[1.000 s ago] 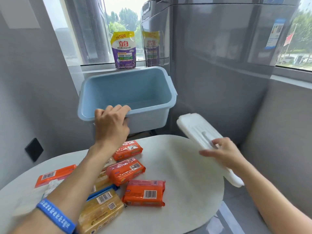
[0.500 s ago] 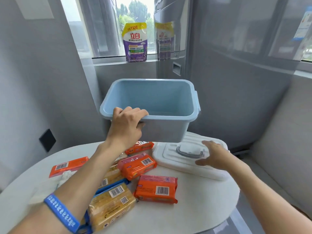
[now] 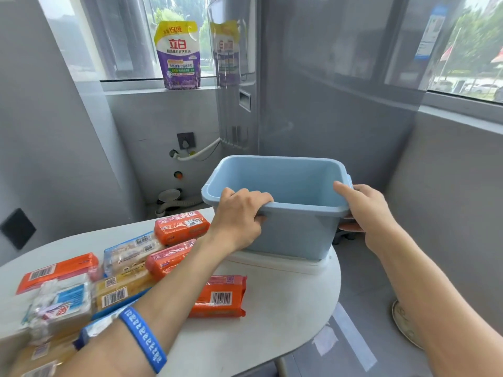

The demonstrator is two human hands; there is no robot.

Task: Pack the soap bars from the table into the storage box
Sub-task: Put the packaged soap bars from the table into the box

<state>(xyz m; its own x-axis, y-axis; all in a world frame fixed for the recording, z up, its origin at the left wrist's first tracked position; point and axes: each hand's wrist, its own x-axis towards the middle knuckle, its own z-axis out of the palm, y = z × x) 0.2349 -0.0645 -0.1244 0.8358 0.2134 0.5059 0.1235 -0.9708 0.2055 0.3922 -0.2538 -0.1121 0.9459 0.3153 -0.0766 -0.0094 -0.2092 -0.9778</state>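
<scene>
The light blue storage box (image 3: 296, 235) stands empty on its white lid (image 3: 283, 263) at the far right of the white table (image 3: 272, 317). My left hand (image 3: 239, 216) grips the box's near rim at the left. My right hand (image 3: 364, 210) holds the right end of the box by its rim and handle. Several wrapped soap bars lie on the table's left half: an orange bar (image 3: 181, 227) near the box, another orange bar (image 3: 220, 296) at the front, a yellow bar (image 3: 119, 291), and a pale bar (image 3: 130, 251). My left forearm covers part of the pile.
A purple detergent pouch (image 3: 178, 54) stands on the window sill behind. A tall grey appliance (image 3: 313, 77) rises right behind the box. The table's right edge drops to the floor, where a slipper (image 3: 402, 322) lies. A wall socket and hoses sit low at the back.
The white lid was laid flat on the table and the box now rests on it. My right hand left the lid and took hold of the box's right end.
</scene>
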